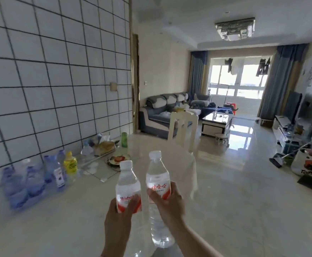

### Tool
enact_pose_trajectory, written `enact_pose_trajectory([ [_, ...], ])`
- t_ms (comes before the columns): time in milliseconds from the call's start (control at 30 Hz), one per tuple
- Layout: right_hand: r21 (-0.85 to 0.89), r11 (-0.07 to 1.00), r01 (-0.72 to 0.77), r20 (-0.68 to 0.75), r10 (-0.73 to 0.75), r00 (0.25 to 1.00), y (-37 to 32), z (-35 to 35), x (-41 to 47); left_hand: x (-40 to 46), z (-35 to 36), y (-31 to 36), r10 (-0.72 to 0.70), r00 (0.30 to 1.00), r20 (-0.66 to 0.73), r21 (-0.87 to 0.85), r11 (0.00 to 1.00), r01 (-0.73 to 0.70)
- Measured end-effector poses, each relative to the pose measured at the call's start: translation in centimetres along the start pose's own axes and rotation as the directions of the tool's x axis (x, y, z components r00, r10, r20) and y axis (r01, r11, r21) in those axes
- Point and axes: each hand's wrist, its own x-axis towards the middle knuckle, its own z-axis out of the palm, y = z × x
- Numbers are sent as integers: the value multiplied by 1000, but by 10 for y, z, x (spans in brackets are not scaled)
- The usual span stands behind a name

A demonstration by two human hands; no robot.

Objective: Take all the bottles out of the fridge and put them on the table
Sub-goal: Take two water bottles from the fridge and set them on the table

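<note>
My left hand (120, 216) grips a clear water bottle (127, 184) with a white cap and a red-and-white label. My right hand (167, 201) grips a second, taller-looking clear water bottle (158, 175) of the same brand. Both bottles are held upright above the pale marble table (62, 219). Several blue-tinted bottles (27, 184) and a yellow bottle (70, 163) stand in a cluster on the table's left side by the tiled wall. The fridge is not in view.
A green cup (124, 139), a plate of food (118, 160), a tissue pack (105, 145) and plastic bags lie at the table's far left. A white chair (183, 130) stands at the far end. Beyond are a sofa (162, 112) and a coffee table (216, 121).
</note>
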Motion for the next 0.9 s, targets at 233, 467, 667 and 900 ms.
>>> enact_pose_trajectory([
  [233, 16, 1000, -2, 391, -5, 921, 21, 77, 108, 96, 1, -15, -85, 935, -343, -42, 996, 75],
  [467, -15, 996, -85, 650, 75, 756, 52, 177, 142, 146, -49, -63, -188, 758, -625, -100, 982, 161],
  [667, -71, 996, -49, 790, 86, 608, 52, 277, 152, 205, -107, -87, -230, 646, -728, -175, 973, 149],
  [900, -75, 996, -44, 836, 87, 542, 36, 398, 159, 285, -179, -101, -204, 632, -748, -136, 979, 155],
])
